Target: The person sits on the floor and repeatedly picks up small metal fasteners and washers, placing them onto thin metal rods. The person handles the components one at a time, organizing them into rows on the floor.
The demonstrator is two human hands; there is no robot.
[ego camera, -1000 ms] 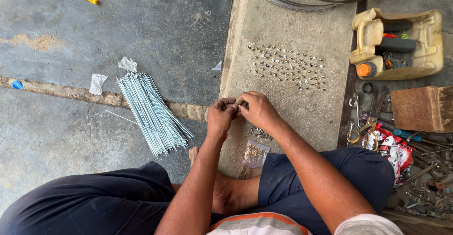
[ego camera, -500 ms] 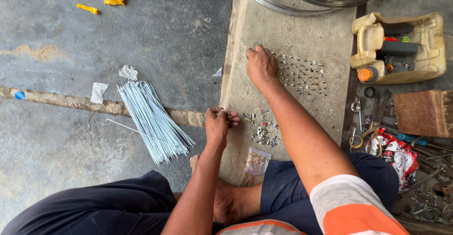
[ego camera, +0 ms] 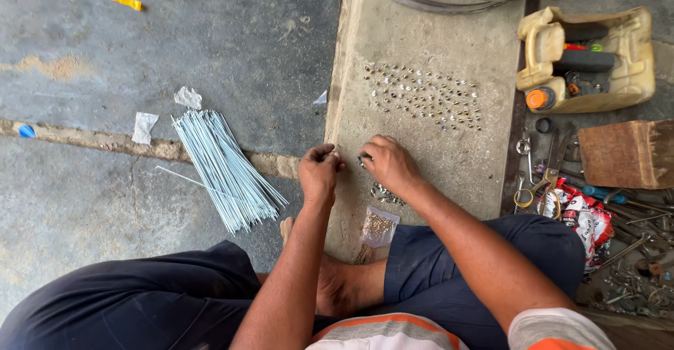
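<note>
Back from the far rows, my right hand [ego camera: 390,164] now sits close to my left hand [ego camera: 319,173], both low on the concrete slab [ego camera: 421,174]; half a second ago it was stretched out over the laid-out nipples [ego camera: 421,97]. Its fingers are curled down, tips pinched near a small metal piece [ego camera: 364,160], though I cannot tell if they truly grip it. My left is loosely fisted, thumb and forefinger pressed together on something too small to make out. Just beneath the right hand lies the loose pile of nipples [ego camera: 385,194], and nearer my knee the small clear bag [ego camera: 378,226] with more.

To do this well, I judge it best to take 1 piece at a time from the pile, keep the pinch at the fingertips, and set each in line with the existing rows so none roll off the edge. The bundle of spokes [ego camera: 225,167] lies well apart on the floor to the left, untouched.
</note>
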